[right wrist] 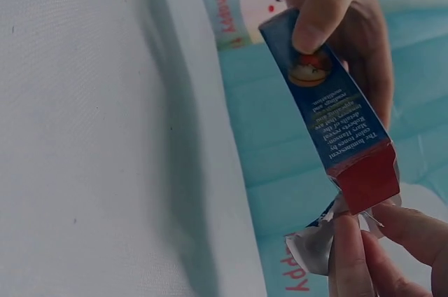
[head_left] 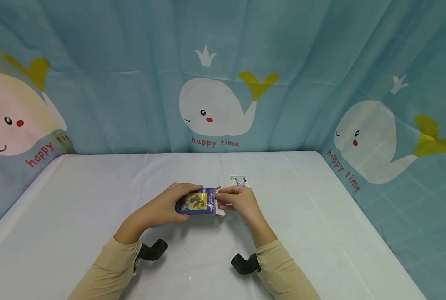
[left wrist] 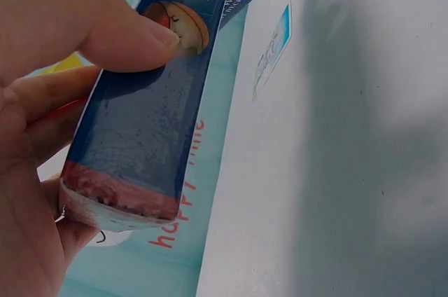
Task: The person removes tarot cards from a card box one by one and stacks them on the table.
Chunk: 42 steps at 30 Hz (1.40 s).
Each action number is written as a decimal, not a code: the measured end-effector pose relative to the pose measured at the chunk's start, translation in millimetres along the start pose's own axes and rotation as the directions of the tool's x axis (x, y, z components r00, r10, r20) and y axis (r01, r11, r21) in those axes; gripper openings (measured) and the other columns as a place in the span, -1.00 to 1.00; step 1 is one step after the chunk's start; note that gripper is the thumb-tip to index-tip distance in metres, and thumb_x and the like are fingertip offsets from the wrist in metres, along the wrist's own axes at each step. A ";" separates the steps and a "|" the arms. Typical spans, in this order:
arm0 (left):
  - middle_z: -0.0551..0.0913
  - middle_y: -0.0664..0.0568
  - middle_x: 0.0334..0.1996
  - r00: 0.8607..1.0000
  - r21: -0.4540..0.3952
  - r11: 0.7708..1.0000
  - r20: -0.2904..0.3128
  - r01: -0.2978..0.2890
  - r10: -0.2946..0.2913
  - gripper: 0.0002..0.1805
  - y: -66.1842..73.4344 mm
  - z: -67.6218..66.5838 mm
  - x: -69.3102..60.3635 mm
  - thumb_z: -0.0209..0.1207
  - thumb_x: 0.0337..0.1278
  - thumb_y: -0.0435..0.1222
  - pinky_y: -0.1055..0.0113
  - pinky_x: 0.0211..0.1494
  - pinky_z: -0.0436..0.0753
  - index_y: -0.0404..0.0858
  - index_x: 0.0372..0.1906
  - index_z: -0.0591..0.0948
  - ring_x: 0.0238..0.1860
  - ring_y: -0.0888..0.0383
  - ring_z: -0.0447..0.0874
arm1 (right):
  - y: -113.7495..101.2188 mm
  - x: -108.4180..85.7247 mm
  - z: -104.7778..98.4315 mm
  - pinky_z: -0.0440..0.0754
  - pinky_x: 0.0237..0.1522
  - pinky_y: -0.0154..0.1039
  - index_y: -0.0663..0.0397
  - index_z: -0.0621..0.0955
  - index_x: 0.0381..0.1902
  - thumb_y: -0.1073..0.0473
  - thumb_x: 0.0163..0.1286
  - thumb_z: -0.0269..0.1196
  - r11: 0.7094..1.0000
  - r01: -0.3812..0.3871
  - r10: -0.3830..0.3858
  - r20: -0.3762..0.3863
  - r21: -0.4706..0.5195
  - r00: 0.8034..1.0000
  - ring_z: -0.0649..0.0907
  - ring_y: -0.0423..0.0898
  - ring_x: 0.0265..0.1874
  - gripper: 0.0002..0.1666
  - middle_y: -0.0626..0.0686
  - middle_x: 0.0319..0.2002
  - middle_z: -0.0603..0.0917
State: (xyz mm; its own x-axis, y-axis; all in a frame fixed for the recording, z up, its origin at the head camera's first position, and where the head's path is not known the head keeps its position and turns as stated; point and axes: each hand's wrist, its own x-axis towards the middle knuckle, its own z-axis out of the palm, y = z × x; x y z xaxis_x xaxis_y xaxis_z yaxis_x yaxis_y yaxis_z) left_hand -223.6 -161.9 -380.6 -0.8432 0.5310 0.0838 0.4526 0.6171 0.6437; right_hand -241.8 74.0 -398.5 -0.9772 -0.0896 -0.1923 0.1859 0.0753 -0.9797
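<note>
A blue tarot card box [head_left: 197, 201], with a yellow picture panel on its front, is held above the table. My left hand [head_left: 159, 208] grips the closed end, thumb along one narrow side, which carries a round picture and text. At the other end, my right hand [head_left: 244, 203] pinches the end flap [right wrist: 311, 244] between thumb and fingers. A red end panel [right wrist: 371, 178] shows there in the right wrist view; the box's inside cannot be made out. Behind the right hand a small printed card [head_left: 239, 180] lies on the table, partly covered by that hand.
The white-covered table [head_left: 320, 233] spreads around both hands. A blue curtain [head_left: 140, 112] with whale prints stands behind it and along the sides. Black wrist mounts [head_left: 153, 250] stick out from both forearms above the table.
</note>
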 end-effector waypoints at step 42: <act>0.42 -0.08 0.38 1.000 0.003 1.000 -0.009 0.009 -0.009 -0.14 5.2 -5.3 -3.3 0.34 -0.09 -0.41 0.01 0.19 0.47 -0.14 0.46 0.37 0.32 -0.07 0.32 | -3.8 6.7 -28.4 0.73 -0.27 -0.24 0.33 0.72 -0.16 0.28 0.26 0.35 0.999 -0.002 0.001 -0.011 -0.044 1.000 0.73 -0.08 -0.33 -0.77 0.10 -0.24 0.74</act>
State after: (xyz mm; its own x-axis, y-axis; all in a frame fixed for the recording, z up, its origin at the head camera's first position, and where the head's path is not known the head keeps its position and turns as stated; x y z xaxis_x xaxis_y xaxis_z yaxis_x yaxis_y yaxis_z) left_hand -220.1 -163.5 -373.6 -0.8500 0.5200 0.0845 0.4456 0.6241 0.6418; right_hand -252.0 101.3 -394.5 -0.9781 -0.0785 -0.1929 0.1828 0.1194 -0.9759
